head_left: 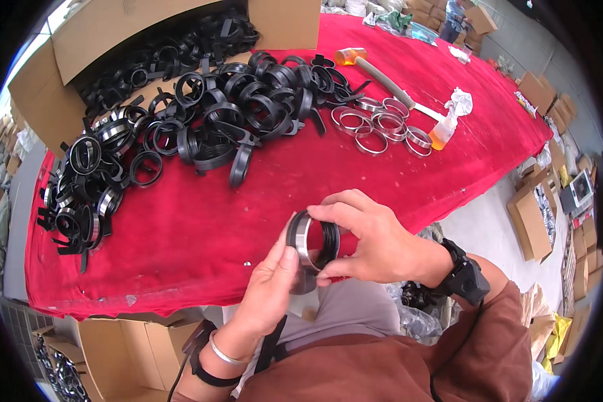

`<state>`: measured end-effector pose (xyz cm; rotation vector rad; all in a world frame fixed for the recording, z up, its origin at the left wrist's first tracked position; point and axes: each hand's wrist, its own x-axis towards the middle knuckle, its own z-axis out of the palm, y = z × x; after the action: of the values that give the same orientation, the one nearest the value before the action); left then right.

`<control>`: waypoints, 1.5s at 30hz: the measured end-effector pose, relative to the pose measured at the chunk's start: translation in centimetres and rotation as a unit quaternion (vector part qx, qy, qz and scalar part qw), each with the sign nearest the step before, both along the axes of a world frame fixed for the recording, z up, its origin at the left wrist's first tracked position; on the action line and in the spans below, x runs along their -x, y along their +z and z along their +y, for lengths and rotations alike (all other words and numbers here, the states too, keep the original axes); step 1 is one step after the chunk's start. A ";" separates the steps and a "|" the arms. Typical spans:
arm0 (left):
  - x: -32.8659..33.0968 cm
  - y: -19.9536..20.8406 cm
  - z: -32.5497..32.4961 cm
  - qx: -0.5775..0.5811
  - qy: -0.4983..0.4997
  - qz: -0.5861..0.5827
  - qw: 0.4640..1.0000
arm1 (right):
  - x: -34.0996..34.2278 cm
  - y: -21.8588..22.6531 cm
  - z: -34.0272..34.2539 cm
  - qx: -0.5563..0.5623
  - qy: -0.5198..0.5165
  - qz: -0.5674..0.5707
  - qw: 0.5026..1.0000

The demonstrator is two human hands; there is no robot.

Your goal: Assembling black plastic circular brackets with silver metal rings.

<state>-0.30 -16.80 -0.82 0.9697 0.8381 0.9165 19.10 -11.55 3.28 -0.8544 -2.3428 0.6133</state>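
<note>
Just below the centre of the frame, both hands meet on a black plastic ring with a shiny metal band inside it (313,241), held in the air over the near edge of the red cloth-covered table (201,228). The right hand (372,238) pinches the ring's rim, thumb underneath and index finger curled over the top. The left hand (271,285) comes up from below, its fingers pressed together against the ring's left side.

A big heap of similar black plastic rings with tabs (201,114) fills the upper left of the frame, spilling from an open cardboard box (94,40). Right of it, near the top centre, lie loose silver metal rings (378,124), a rubber mallet with an orange head (375,70) and a small bottle of orange liquid (441,134).
</note>
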 end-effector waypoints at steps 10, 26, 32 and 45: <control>0.7 -0.4 -2.4 -0.187 0.135 0.204 0.951 | 3.5 -1.2 1.2 0.249 -0.046 0.219 0.942; 18.4 8.3 10.3 -0.337 0.313 0.562 0.687 | 9.2 -1.5 8.8 -0.194 -0.086 0.043 0.976; 22.6 10.8 17.0 -0.510 0.439 0.649 0.355 | 9.3 -1.2 11.8 -0.244 -0.017 -0.107 0.964; 6.1 0.2 5.8 -0.184 0.084 0.165 0.965 | -2.3 -3.5 7.0 0.018 -0.320 0.127 0.939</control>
<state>-6.36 -10.96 -0.67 1.4188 1.0642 1.0978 21.38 -4.50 -0.27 -1.3775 -1.6836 0.4479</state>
